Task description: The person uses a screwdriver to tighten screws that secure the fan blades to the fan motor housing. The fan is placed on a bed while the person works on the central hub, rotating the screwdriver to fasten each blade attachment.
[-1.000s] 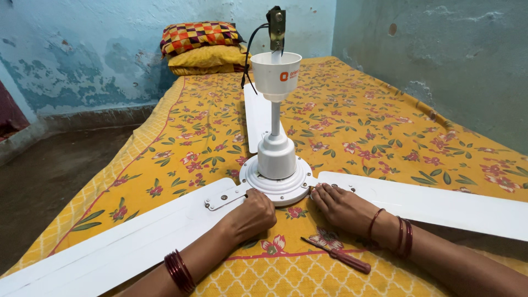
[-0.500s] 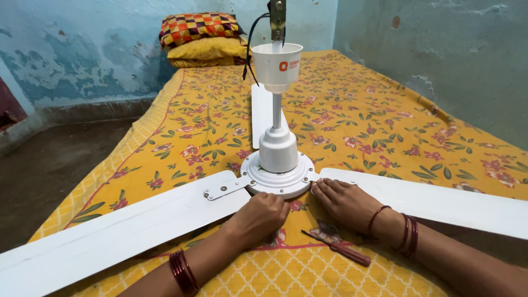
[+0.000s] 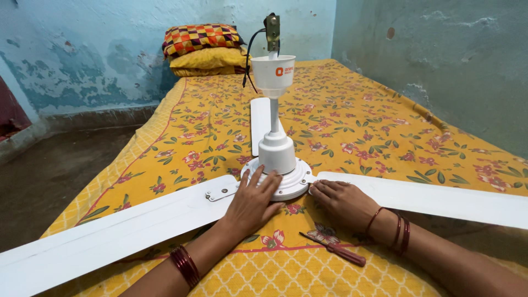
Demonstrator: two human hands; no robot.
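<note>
White ceiling fan [image 3: 276,165] on the bed [image 3: 352,121], left hand [image 3: 252,202] flat, fingers [image 3: 258,180] spread over the motor's near rim, right hand [image 3: 344,201] open, fingertips at the right blade's root, screwdriver [image 3: 332,248] beside the wrist.

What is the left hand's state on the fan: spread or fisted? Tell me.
Spread. The left hand lies palm down with fingers splayed over the white motor housing.

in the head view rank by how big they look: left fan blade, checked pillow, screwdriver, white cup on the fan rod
1. left fan blade, though it lies nearest the camera
2. checked pillow, far back
3. white cup and screwdriver look too alike to rank
</note>
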